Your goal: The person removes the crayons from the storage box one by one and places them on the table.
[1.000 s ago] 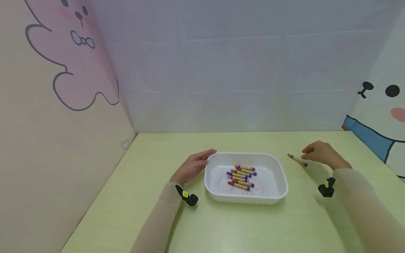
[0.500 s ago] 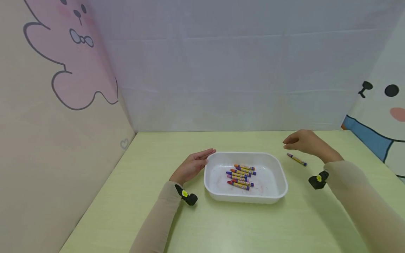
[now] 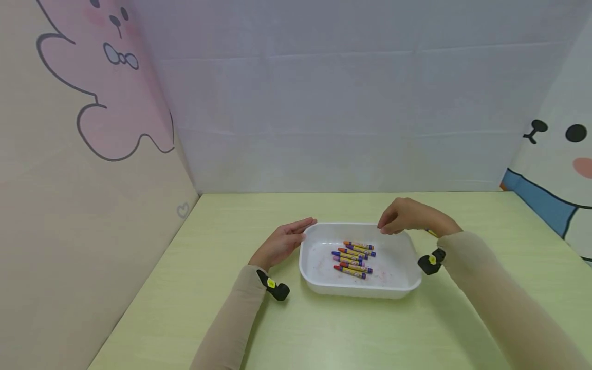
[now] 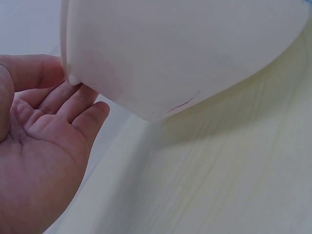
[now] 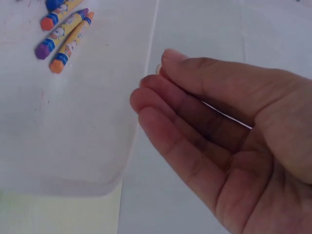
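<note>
The bench (image 3: 342, 329) bears a white tray (image 3: 361, 292). The left hand (image 3: 277, 244), nearly straight, touches its ten-o'clock corner; steady pressure should prevent sliding. The right hand (image 3: 413, 215), fingertips narrowly gathered, nothing visibly held, hangs near one o'clock. Crayons (image 3: 349, 261) lie close together mid-tray, a stray crayon (image 3: 431, 233) outside at two; light mid-barrel pinching should spare neighbours.

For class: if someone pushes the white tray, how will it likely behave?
The white tray is wide and low, so it should resist tipping. Its smooth, thin-looking walls suggest it is light and may slide easily. The crayons lying loose inside would probably shift.
</note>
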A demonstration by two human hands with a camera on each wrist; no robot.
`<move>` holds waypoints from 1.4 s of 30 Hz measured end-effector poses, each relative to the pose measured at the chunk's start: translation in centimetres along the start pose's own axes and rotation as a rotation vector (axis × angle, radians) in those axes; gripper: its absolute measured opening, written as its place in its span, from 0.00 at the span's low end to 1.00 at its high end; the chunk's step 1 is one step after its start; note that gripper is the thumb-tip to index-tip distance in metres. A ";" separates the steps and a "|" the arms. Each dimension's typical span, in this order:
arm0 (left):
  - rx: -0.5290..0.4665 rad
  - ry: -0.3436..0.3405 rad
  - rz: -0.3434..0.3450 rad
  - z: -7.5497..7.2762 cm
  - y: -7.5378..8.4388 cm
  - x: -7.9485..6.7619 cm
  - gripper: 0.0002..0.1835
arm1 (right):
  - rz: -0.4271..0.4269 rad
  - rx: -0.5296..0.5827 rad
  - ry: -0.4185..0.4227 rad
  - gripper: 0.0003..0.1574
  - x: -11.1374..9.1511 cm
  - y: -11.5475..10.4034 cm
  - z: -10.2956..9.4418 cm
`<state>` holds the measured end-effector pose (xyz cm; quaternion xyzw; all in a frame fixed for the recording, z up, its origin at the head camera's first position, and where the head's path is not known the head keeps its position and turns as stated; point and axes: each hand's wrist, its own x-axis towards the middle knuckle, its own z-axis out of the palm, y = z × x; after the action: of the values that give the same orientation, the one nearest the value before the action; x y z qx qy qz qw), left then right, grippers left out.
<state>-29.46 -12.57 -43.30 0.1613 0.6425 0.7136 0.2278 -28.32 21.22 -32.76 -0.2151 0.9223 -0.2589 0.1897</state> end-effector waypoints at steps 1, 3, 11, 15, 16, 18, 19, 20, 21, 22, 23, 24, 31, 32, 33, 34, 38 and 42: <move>0.004 0.002 -0.001 0.0 0.0 0.0 0.27 | -0.003 0.003 -0.014 0.14 0.3 0.0 0.3; 0.008 0.005 -0.003 0.1 0.0 0.0 0.27 | -0.005 0.001 -0.040 0.13 0.8 -0.1 0.8; 0.009 0.001 -0.005 0.0 0.0 0.2 0.27 | 0.056 -0.021 -0.093 0.09 2.1 -0.5 2.8; 0.015 -0.005 0.004 0.0 0.0 0.1 0.27 | 0.067 -0.068 -0.110 0.07 2.7 -0.6 3.5; 0.013 -0.004 0.005 0.0 0.1 0.1 0.27 | 0.072 -0.073 -0.112 0.06 2.9 -0.6 3.6; 0.010 -0.008 0.010 0.0 0.1 0.1 0.27 | 0.082 -0.079 -0.115 0.06 3.2 -0.5 3.8; 0.008 -0.007 0.009 0.0 0.1 0.1 0.27 | 0.092 -0.078 -0.116 0.05 3.3 -0.4 3.9; 0.006 -0.010 0.009 0.0 0.0 0.1 0.27 | 0.095 -0.079 -0.119 0.05 3.4 -0.4 4.0; 0.003 -0.011 0.008 0.0 0.0 0.1 0.27 | 0.104 -0.072 -0.120 0.05 3.4 -0.3 4.1; 0.000 -0.011 0.005 0.0 0.0 0.1 0.27 | 0.113 -0.068 -0.122 0.05 3.5 -0.2 4.3; 0.000 -0.012 0.004 -0.1 0.0 0.1 0.27 | 0.119 -0.066 -0.123 0.05 3.5 -0.2 4.4; 0.000 -0.011 0.001 -0.1 -0.1 0.2 0.27 | 0.124 -0.065 -0.123 0.05 3.5 -0.1 4.5; 0.005 -0.006 0.003 -0.1 -0.1 0.1 0.27 | 0.145 -0.072 -0.098 0.05 3.6 -0.1 5.2; 0.006 -0.005 0.003 0.0 -0.1 0.1 0.27 | 0.141 -0.076 -0.094 0.05 3.6 -0.1 5.3; 0.009 -0.004 0.004 0.0 -0.1 0.1 0.27 | 0.150 -0.072 -0.088 0.05 3.7 -0.1 5.4; 0.012 -0.005 0.007 0.0 -0.1 0.1 0.27 | 0.148 -0.072 -0.083 0.06 3.8 -0.2 5.5; 0.008 -0.006 0.005 0.0 0.0 0.0 0.28 | 0.138 -0.069 -0.080 0.07 3.8 -0.3 5.8; 0.005 -0.008 0.004 0.0 0.1 0.0 0.28 | 0.117 -0.066 -0.084 0.07 3.7 -0.5 5.9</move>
<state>-29.42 -12.57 -43.22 0.1661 0.6429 0.7120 0.2284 -28.57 16.67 -38.09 -0.1776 0.9325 -0.2076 0.2360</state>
